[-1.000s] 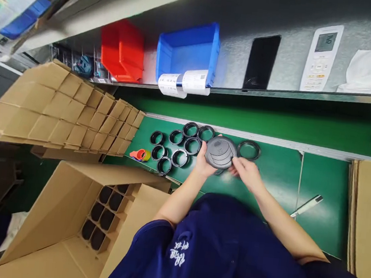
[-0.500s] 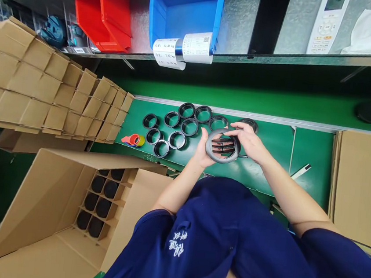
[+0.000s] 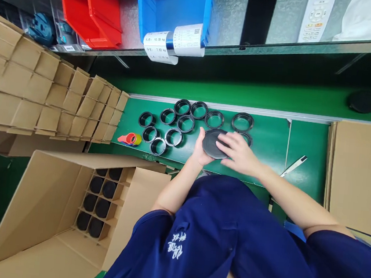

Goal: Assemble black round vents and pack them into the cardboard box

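Being grasped by the left hand [image 3: 201,153], its fingers partly hidden underneath, a black disc [image 3: 210,144] is being touched on top by the right hand [image 3: 241,154], its fingers loosely extended; black rings [image 3: 174,144] are being borne by the green table [image 3: 268,154], left of and beyond the fingertips.

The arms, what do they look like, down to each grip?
The left grip and right grip are bare hands; no gloves, rings or watch show. Both forearms are bare, below dark blue short sleeves. The matching shirt has white writing on its front.
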`<control>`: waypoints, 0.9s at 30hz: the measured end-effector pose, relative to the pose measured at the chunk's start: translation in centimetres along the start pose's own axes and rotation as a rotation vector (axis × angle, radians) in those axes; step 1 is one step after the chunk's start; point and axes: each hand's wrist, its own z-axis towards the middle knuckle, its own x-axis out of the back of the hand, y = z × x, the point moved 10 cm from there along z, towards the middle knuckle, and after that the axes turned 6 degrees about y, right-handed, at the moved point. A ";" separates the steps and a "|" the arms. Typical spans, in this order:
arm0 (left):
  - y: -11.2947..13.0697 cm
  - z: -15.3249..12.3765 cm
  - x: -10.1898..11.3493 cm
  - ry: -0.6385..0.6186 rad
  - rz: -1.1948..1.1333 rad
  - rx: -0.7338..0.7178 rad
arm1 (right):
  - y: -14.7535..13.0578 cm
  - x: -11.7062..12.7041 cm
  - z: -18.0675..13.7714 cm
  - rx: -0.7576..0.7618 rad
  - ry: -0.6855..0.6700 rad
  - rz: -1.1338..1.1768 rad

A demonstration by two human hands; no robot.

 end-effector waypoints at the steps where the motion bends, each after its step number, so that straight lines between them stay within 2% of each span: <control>1: -0.6 0.3 0.9 0.039 0.028 0.014 | -0.3 -1.6 -0.6 0.018 -0.067 -0.048; 4: -3.2 1.1 3.1 0.125 0.124 0.107 | 0.9 -5.4 -2.0 -0.101 -0.191 -0.097; 7: -4.9 1.8 4.5 0.161 0.179 0.150 | 3.5 -7.8 -2.8 -0.248 -0.247 -0.078; 9: -5.1 2.2 5.3 0.190 0.192 0.155 | 6.7 -7.6 -2.8 -0.386 -0.181 -0.141; 12: -4.2 2.5 7.1 0.256 0.206 0.115 | 12.5 -5.6 -3.3 -0.622 -0.003 -0.354; 14: -3.7 2.4 8.1 0.268 0.219 0.097 | 15.1 -5.4 -4.1 -0.688 0.022 -0.455; 16: -3.6 2.1 9.0 0.259 0.231 0.102 | 16.5 -6.2 -5.1 -0.696 -0.022 -0.501; 19: -3.7 1.5 10.7 0.284 0.234 0.103 | 16.9 -7.3 -6.4 -0.678 -0.075 -0.515; 21: -3.8 1.2 11.8 0.336 0.220 0.120 | 16.5 -7.1 -6.2 -0.637 -0.035 -0.504; 24: -3.9 1.2 13.2 0.448 0.214 0.163 | 15.0 -6.6 -4.7 -0.491 0.075 -0.472; 27: -3.2 1.9 13.3 0.523 0.227 0.166 | 14.1 -8.5 -3.7 -0.373 0.011 -0.414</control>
